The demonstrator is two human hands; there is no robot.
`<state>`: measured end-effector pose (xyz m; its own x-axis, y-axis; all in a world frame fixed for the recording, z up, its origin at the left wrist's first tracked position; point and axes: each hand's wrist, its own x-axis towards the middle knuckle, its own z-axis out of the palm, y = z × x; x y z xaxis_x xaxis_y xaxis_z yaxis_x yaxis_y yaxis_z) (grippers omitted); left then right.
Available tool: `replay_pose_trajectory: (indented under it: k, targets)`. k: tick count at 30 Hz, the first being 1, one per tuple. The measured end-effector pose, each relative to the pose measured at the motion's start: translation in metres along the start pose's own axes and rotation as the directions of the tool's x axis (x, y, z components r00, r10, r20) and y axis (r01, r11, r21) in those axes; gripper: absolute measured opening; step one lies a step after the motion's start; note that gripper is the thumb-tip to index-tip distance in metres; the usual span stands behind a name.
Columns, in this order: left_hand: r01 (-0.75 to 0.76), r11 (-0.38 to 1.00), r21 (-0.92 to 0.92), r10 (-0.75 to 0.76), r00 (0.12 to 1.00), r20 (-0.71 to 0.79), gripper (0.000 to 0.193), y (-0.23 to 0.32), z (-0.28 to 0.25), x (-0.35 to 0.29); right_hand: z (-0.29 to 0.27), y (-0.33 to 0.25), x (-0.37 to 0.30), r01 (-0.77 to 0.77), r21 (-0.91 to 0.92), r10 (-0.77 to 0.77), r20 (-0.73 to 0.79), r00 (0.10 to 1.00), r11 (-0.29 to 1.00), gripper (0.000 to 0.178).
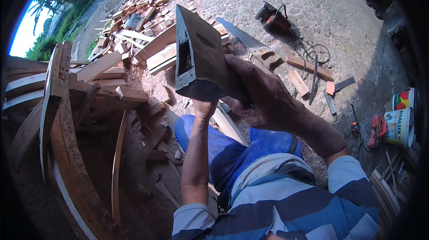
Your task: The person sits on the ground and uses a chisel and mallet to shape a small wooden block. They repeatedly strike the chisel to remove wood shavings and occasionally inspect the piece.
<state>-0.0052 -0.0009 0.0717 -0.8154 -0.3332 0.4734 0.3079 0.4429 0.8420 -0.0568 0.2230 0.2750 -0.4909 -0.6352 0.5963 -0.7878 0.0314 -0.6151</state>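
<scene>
A dark, worn wooden block (pixel 205 61) with a slanted, pointed top is held up in front of me. A rectangular hollow opens in its narrow face, and a slot is cut in the broad side. My right hand (pixel 266 92) grips its right side, the thumb pressed on the broad face and the fingers curled round behind. Just below the block, my left hand (pixel 204 107) shows little more than its wrist; its fingers are hidden behind the block. Beyond my right hand, a handsaw (pixel 246 36) with a wooden handle lies on the ground.
Offcuts (pixel 143 21) are heaped at the far left. Curved timbers (pixel 67 137) stand stacked on my left. A corded orange-and-black power tool (pixel 273 17) lies far right, its cable looped near loose wood strips (pixel 298 83). At right, a red tool (pixel 377 130) sits beside a paint bucket (pixel 397 126).
</scene>
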Motion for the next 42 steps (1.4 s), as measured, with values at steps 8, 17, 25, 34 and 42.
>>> replay_pose_trajectory:
  k: [8, 17, 25, 34, 42]
  targets:
    - [0.026, 0.981, 0.193, -0.029, 1.000, 0.012, 0.026, -0.013, 0.003, -0.015, 0.017, 0.029, -0.003, -0.031, -0.407, 0.272, 0.552, 0.788, 0.913, 0.034]
    - [0.292, 0.951, 0.106, -0.307, 0.936, 0.173, 0.052, -0.030, -0.009, -0.024, 0.026, 0.034, -0.008, 0.006, -0.409, 0.230, 0.526, 0.819, 0.913, 0.052]
    - [0.331, 0.912, 0.243, -0.391, 0.882, 0.264, 0.051, -0.034, 0.000, -0.033, 0.014, 0.027, -0.015, -0.049, -0.227, 0.134, 0.378, 0.916, 0.973, 0.029]
    - [0.214, 0.967, -0.135, -0.248, 0.909, -0.334, 0.018, -0.071, 0.010, -0.022, 0.035, 0.057, -0.063, -0.415, -0.049, 0.413, 0.251, 0.876, 0.909, 0.034]
    - [0.261, 0.946, -0.195, -0.274, 0.961, -0.044, 0.015, 0.017, 0.009, 0.033, 0.036, 0.079, -0.115, -0.740, 0.195, 0.709, 0.211, 0.673, 0.644, 0.044]
